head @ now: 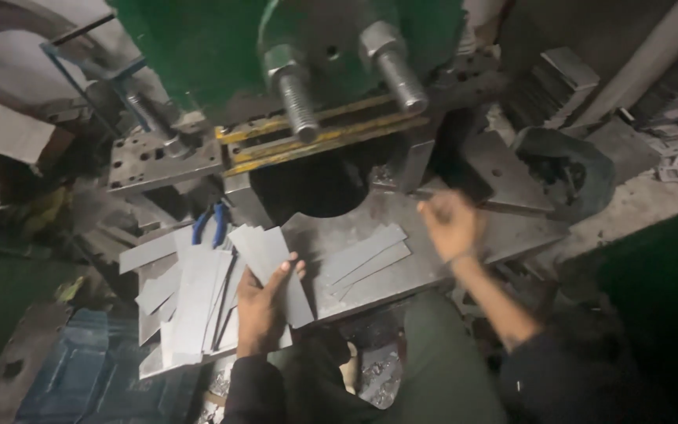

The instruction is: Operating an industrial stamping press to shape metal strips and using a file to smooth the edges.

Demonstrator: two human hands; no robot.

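Left hand [264, 302]: bare, no glove or ring visible; a dark sleeve begins just behind the wrist, well back from the fingers. Right hand [450, 224]: bare and motion-blurred, a thin band at the wrist behind the fingers, forearm uncovered, dark sleeve pushed up near the elbow. Legs: dull green trousers below both hands.

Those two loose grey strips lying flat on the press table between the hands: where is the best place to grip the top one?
Probably the top strip's near-left end, pinched from the person's side: it lies flat and slanted, and the right hand crowds its far end.
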